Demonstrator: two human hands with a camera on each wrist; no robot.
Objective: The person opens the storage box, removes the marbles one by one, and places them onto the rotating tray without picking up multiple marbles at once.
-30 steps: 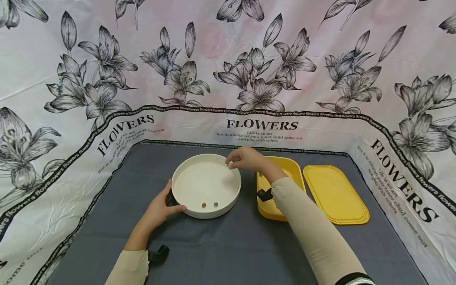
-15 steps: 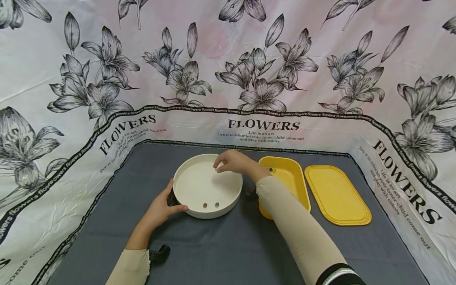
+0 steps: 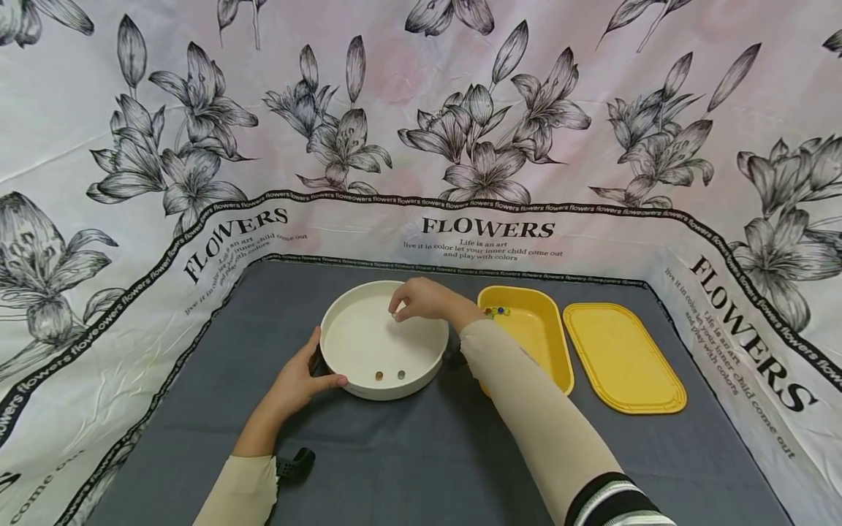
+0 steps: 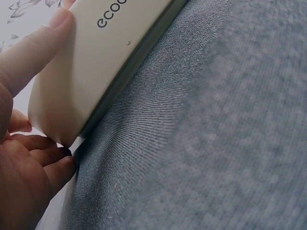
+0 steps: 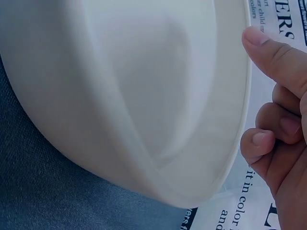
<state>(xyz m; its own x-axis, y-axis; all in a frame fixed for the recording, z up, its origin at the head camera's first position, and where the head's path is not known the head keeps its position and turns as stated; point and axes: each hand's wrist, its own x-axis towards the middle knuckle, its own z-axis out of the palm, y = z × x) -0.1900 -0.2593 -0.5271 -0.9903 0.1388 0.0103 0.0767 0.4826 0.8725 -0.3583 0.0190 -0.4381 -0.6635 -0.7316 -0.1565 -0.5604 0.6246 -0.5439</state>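
A round cream-white dish (image 3: 381,343) with a low wall sits on the table. My left hand (image 3: 297,387) grips its left side, thumb on the rim; in the left wrist view the fingers (image 4: 53,163) curl at its bottom edge. Two marbles, one brown (image 3: 378,375) and one grey (image 3: 402,375), lie inside near the front wall. Above the dish's back right part, my right hand (image 3: 424,299) pinches a small pale marble (image 3: 394,315) between its fingertips. In the right wrist view the thumb (image 5: 273,55) overlaps the dish's rim, other fingers are curled, and the marble is hidden.
Right of the dish stands a yellow box (image 3: 539,329) with several coloured marbles (image 3: 500,311) at its back left, partly behind my right sleeve (image 3: 526,394). Its yellow lid (image 3: 625,358) lies farther right. A floral cloth (image 3: 487,237) rises behind the grey table (image 3: 395,460).
My right hand has moved left from the dish's right rim to over its inside, uncovering marbles in the yellow box. The left hand keeps its grip, and the two marbles have stayed put.
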